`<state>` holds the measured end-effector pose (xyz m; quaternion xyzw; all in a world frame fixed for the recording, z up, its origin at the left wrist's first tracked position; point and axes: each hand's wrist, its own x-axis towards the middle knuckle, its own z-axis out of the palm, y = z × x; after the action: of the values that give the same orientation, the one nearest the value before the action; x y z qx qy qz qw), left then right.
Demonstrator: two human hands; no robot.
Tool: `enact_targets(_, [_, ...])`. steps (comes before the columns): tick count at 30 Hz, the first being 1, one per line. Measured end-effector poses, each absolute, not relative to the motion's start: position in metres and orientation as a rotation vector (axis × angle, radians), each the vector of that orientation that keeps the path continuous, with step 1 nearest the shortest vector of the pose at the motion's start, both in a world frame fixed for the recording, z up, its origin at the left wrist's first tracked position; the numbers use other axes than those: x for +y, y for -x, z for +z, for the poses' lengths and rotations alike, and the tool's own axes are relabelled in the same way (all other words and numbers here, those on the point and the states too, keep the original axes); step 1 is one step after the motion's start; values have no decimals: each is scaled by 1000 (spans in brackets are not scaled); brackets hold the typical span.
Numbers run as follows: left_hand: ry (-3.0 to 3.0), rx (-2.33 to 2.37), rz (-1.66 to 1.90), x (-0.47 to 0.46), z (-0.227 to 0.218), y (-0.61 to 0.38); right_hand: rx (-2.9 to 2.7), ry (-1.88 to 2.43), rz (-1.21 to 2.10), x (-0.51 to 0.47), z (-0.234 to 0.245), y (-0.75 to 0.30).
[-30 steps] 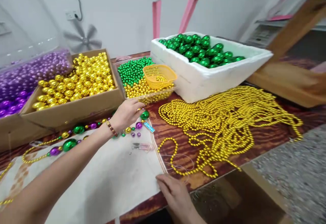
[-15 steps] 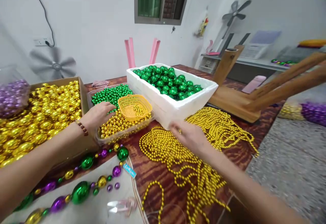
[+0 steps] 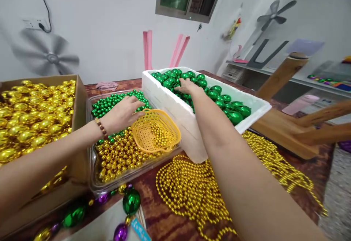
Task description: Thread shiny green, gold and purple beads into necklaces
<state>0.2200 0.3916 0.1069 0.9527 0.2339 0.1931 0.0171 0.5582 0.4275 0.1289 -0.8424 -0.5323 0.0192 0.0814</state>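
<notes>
My left hand (image 3: 122, 114) reaches into a clear plastic tray (image 3: 92, 177) of small green beads (image 3: 105, 104) and small gold beads (image 3: 117, 157). Its fingers are curled down among the green beads beside a yellow plastic basket (image 3: 155, 130). My right hand (image 3: 188, 87) is stretched into a white foam box (image 3: 175, 106) full of large green balls (image 3: 219, 95), fingers bent down onto the balls. What either hand grips is hidden.
A cardboard box of large gold balls (image 3: 33, 113) stands at the left. Strands of gold beads (image 3: 189, 190) lie heaped on the wooden table in front of the foam box. A strung chain of green, purple and gold balls (image 3: 128, 204) lies near me. Wooden legs (image 3: 301, 124) lie at the right.
My right hand has moved from the cloth near me, over the gold strands, into the foam box of green balls. My left hand has gone from the strung chain into the bead tray.
</notes>
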Motion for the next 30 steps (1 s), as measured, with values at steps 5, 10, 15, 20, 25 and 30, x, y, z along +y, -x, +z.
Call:
enact_targets(5, [-2819,871,614,433,107,-271,-1564,2531,81,432,114,-562])
enact_targets(10, [-2837,799,502,442,99,-283,-1405,2461,25,418,115,-568])
enact_targets(15, [-2784,816,344,425,109,-253,-1529,2281,7,398,154,-552])
enact_targets(20, [-2502,898,197,412,105,-226,-2143,1716,547,342,171,-475])
enact_targets(25, [-2460,870,224,411,79,-220,-2446,1805,534,304,136,-421])
enact_targets(30, [-2464,919,298,412,68,-223,-2091,2133,133,340,161,-469])
